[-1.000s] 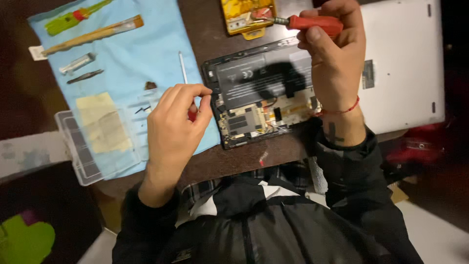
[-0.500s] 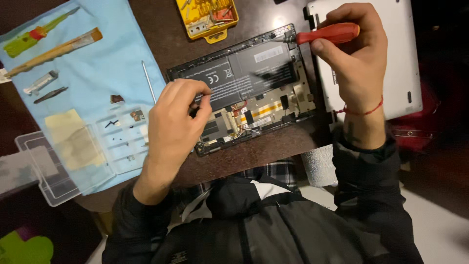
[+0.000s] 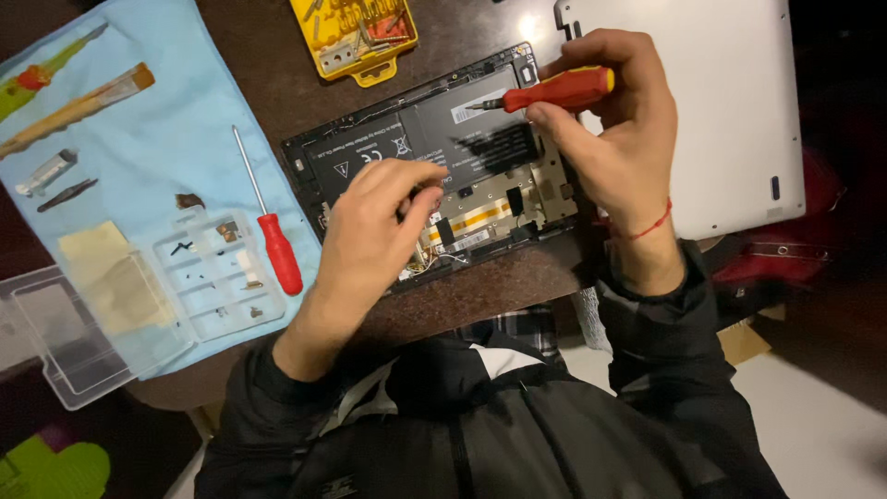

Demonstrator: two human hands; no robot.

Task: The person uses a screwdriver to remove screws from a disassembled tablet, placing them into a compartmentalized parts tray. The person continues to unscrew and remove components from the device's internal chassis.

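An opened dark laptop base (image 3: 416, 148) lies on the brown table, showing its black battery and a circuit board with orange ribbon strips. My left hand (image 3: 370, 231) rests over the board's near left part, fingertips pinched together on something too small to make out. My right hand (image 3: 610, 129) holds a red-handled screwdriver (image 3: 554, 92) with a yellow end, its tip pointing left over the battery. A red thread circles the right wrist.
A silver laptop cover (image 3: 702, 102) lies to the right. A yellow bit case (image 3: 356, 37) sits at the far edge. On the blue cloth (image 3: 166, 139) lie a second red screwdriver (image 3: 273, 240), a clear compartment box (image 3: 212, 277) with small parts, and several tools.
The view has shifted, so the laptop sits further right and lower. My left hand's fingers have curled into a pinch. A red screwdriver on the cloth now shows.
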